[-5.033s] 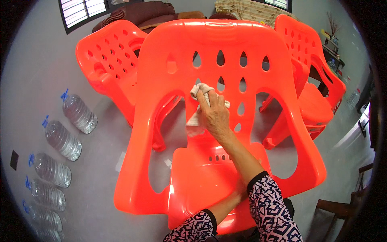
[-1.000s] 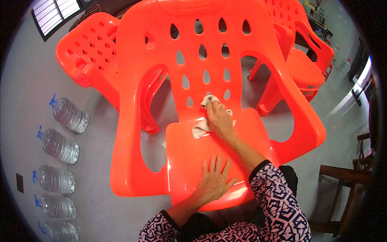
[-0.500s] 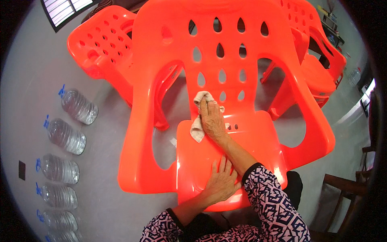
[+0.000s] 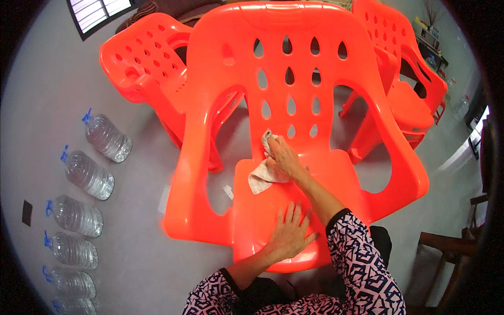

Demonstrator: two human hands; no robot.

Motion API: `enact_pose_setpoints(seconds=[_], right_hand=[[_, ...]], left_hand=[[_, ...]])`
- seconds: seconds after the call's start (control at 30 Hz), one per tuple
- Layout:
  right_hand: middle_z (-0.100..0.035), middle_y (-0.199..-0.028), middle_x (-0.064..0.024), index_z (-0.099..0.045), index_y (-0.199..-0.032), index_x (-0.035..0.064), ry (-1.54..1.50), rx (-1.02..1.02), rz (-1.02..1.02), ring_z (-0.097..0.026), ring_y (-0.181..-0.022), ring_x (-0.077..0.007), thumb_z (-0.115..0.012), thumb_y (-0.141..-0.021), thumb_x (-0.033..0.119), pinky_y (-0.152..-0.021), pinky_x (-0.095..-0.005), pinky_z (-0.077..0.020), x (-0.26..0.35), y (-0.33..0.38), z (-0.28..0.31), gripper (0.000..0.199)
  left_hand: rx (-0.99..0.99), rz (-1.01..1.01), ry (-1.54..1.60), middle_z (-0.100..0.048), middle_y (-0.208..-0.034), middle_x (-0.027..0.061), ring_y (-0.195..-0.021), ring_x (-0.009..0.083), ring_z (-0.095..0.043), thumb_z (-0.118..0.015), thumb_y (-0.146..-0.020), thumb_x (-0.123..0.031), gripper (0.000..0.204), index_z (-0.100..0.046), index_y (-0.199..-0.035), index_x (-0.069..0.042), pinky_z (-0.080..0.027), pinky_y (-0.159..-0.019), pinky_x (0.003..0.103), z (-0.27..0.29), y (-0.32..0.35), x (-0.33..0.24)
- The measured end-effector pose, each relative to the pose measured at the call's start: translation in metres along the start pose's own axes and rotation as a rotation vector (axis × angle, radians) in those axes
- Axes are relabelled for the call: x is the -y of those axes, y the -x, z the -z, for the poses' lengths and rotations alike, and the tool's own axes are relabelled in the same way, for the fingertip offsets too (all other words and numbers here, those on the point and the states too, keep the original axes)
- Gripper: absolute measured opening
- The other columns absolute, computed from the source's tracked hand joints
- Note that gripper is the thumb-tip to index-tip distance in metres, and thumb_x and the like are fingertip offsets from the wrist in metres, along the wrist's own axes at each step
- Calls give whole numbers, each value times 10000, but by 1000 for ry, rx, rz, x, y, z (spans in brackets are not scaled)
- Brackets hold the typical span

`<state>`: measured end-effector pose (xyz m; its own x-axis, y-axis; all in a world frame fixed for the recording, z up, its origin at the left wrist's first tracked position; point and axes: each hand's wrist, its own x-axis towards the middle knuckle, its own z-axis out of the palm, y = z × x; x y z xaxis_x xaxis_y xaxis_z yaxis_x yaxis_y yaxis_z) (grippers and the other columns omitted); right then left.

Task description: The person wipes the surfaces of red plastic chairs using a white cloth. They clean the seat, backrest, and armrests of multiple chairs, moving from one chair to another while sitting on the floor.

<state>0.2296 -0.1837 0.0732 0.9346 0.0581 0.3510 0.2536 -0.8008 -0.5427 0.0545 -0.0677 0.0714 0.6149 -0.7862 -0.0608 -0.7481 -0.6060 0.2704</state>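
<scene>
A bright orange plastic armchair [image 4: 336, 63] with teardrop holes in its back stands right in front of me. My right hand [image 4: 282, 157] grips a crumpled whitish cloth [image 4: 261, 178] and presses it on the seat's back left part, where seat meets backrest. My left hand [image 4: 290, 233] lies flat, fingers spread, on the front of the seat [image 4: 262, 210]. Both sleeves are patterned in dark blue and white.
Two more orange chairs stand behind, one at the left [image 4: 144, 63] and one at the right [image 4: 409, 89]. Several large clear water bottles with blue caps [image 4: 84, 176] lie in a row on the grey floor at left. Dark wooden furniture [image 4: 451, 247] shows at the right edge.
Five seconds ago my right hand held the cloth high on the backrest; it has since come down to the seat. My left hand has come to rest on the seat's front.
</scene>
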Motion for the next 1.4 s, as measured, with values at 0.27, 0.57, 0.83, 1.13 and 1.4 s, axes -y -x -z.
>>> enact_pose_setpoints(seconds=[0.27, 0.57, 0.83, 1.13, 1.4], right_hand=[[-472, -1195, -180, -507, -1323, 120, -160, -350, 262, -488, -1049, -357, -597, -778, 60, -869, -444, -447, 56, -30, 27, 556], [-468, -1206, -136, -552, -1301, 174, 316, -432, 317, -482, -1025, -333, -625, -806, 128, -819, -452, -470, 39, -4, -30, 502], [-558, -1212, -152, -611, -1229, 251, -428, 298, 414, -564, -1075, -343, -622, -865, 215, -872, -447, -479, 59, 45, -24, 365], [-532, -1207, -172, -532, -1318, 307, -127, 566, 216, -582, -1012, -396, -566, -849, 260, -815, -489, -496, 96, 60, 7, 473], [-566, -1108, -150, -523, -1266, 187, 296, 9, 43, -614, -903, -357, -580, -812, 202, -659, -500, -503, 9, 69, -6, 459]], left_hand=[[-57, 7, 21, -219, -1487, 322, -1398, 465, -182, -361, -952, -566, 760, -326, -1430, 25, -193, -1074, 641, -6, 5, 1], [8, -16, 73, -275, -1452, 323, -1384, 481, -181, -418, -932, -482, 677, -444, -1340, 57, -152, -1074, 650, -2, 4, -2], [3, -44, 55, -385, -1378, 300, -1335, 456, -272, -434, -927, -459, 640, -457, -1319, 45, -181, -1063, 623, -5, 4, 4], [-112, -80, 215, -442, -1361, 252, -1300, 399, -351, -457, -917, -439, 627, -483, -1293, 62, -234, -1077, 560, -11, 2, 3], [-63, -16, 24, -273, -1469, 284, -1383, 447, -211, -463, -930, -524, 717, -351, -1428, -20, -146, -1107, 627, -11, 5, 4]])
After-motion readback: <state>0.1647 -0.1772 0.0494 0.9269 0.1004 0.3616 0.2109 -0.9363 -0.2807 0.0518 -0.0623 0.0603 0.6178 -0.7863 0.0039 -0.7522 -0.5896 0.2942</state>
